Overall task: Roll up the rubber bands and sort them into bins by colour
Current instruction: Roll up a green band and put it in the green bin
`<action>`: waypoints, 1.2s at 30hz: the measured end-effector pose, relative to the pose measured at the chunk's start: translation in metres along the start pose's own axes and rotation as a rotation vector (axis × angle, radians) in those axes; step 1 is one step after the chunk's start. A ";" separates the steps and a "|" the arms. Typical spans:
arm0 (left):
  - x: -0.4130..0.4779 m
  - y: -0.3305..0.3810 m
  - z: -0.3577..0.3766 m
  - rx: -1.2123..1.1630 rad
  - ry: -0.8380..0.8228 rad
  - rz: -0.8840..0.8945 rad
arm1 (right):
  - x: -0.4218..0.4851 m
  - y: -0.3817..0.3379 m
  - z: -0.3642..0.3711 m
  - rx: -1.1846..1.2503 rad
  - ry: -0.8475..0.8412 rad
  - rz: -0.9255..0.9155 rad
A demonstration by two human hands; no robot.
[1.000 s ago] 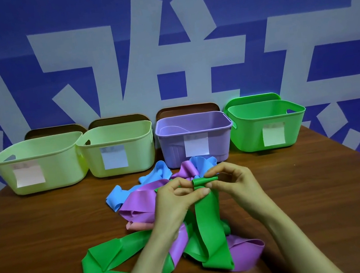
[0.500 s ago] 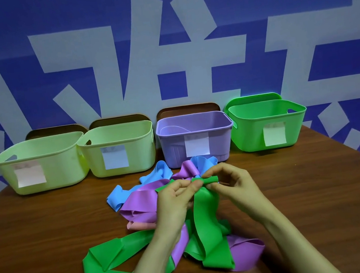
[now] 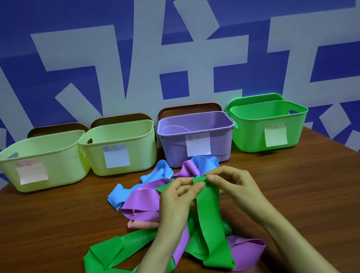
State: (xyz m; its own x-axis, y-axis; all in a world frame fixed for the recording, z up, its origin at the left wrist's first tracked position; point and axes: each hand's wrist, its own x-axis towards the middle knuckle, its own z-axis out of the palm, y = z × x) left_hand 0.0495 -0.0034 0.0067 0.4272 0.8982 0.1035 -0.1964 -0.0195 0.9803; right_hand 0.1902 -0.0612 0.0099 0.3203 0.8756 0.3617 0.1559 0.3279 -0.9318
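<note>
Above the brown wooden desk [image 3: 49, 235], the top end of the long green rubber band [image 3: 209, 213] is pinched by the curled fingers [image 3: 196, 188] of the left hand [image 3: 175, 206] and the right hand [image 3: 237, 188]. It is judged soft, light and floppy, so it is best held at that top end. Nothing can be read on the paper labels [image 3: 275, 135] of the plastic bins [image 3: 250, 135].

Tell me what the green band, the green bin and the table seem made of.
The wide green flat band: thin matte rubber or latex, seemingly; it drapes and folds limply. The green rectangular bin: moulded plastic, slight sheen, cut-out handle. The brown table: wood-grain pattern, smooth; solid wood or laminate, can't tell.
</note>
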 end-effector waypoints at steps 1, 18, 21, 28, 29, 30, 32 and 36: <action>0.000 -0.002 0.000 -0.006 -0.011 -0.011 | 0.000 0.000 0.002 0.027 0.032 -0.008; -0.001 0.005 -0.001 -0.224 -0.019 -0.090 | -0.005 -0.002 0.003 0.139 -0.001 0.001; 0.001 0.005 -0.002 -0.072 0.017 -0.040 | -0.004 -0.001 0.000 0.115 -0.042 0.009; -0.001 0.004 -0.002 -0.006 -0.007 0.084 | -0.002 0.002 -0.005 0.061 -0.062 0.014; -0.002 0.003 -0.001 -0.029 -0.016 0.067 | -0.001 0.001 -0.004 0.054 -0.049 0.003; -0.002 0.001 0.001 -0.053 -0.033 0.039 | 0.000 0.001 -0.004 0.044 -0.030 -0.007; -0.003 -0.001 0.003 -0.067 -0.083 -0.014 | 0.000 0.001 -0.006 0.054 0.002 -0.021; 0.000 -0.001 -0.001 -0.118 -0.080 -0.046 | 0.001 0.000 -0.010 0.065 0.006 -0.045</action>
State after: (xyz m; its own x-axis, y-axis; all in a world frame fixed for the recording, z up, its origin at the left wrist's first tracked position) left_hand 0.0492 -0.0031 0.0058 0.5065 0.8589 0.0762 -0.2753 0.0773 0.9582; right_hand 0.1997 -0.0640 0.0106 0.3195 0.8574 0.4034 0.1099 0.3894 -0.9145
